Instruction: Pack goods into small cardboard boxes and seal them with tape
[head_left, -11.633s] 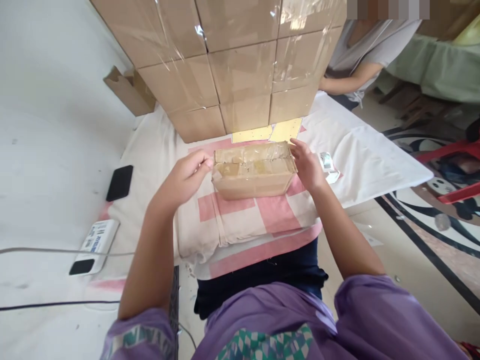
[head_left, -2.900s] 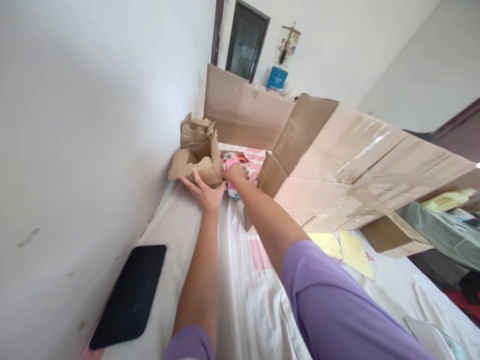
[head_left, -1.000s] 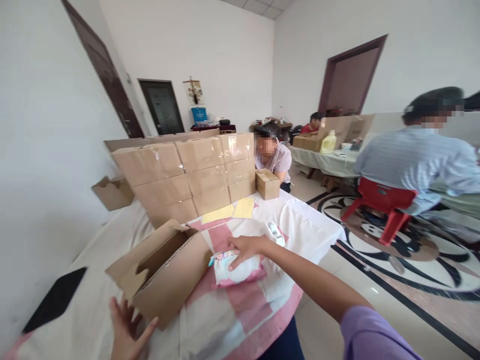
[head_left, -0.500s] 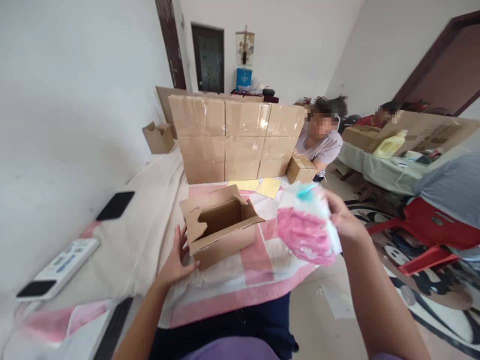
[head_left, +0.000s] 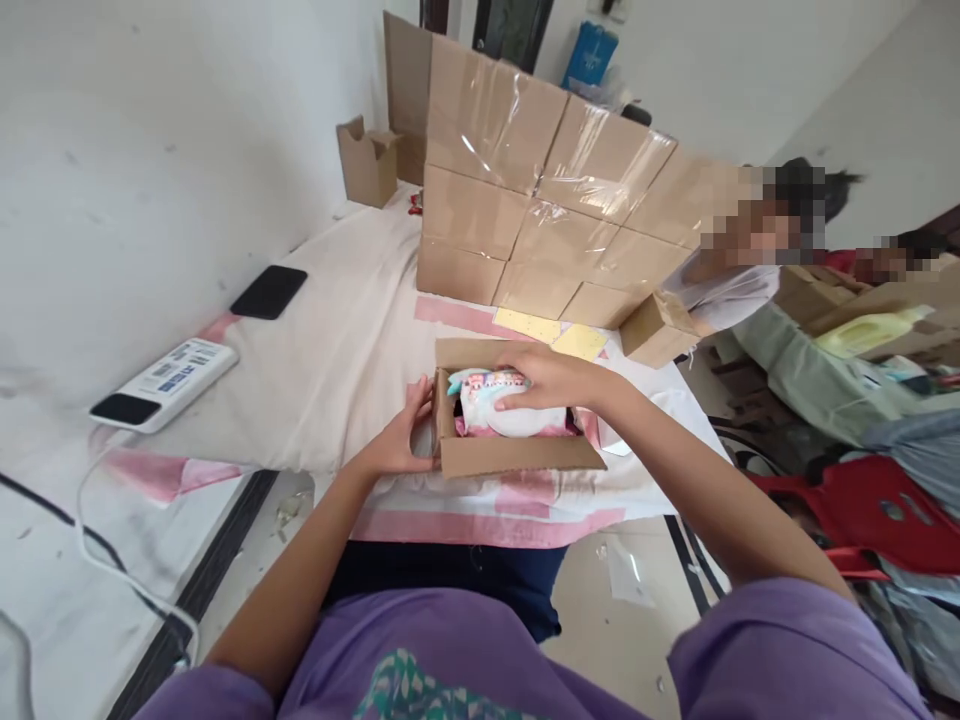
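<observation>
An uncovered cardboard box (head_left: 517,458) sits before me on the cloth-covered table, its flaps standing up. Inside it lies a soft white-and-pink plastic package (head_left: 491,410) with a turquoise corner and small printed pictures. My left hand (head_left: 405,430) grips the box's left end, thumb low and fingers along the side. From the right, my right hand (head_left: 551,380) reaches over the box and holds the package, thumb across its top and fingers toward the far wall. Part of the package is hidden under that hand.
Behind stands a wall of taped cartons (head_left: 540,190). Yellow cards (head_left: 529,325) lie before it. A person at the right handles a small carton (head_left: 658,330). Left are a black phone (head_left: 268,291), a white device (head_left: 165,385) and a small carton (head_left: 367,165). A red chair (head_left: 877,510) stands right.
My right hand has brought the package from the right, in the air, down into the box. The box now sits straighter before me, with my left hand still at its left end. My view has tilted.
</observation>
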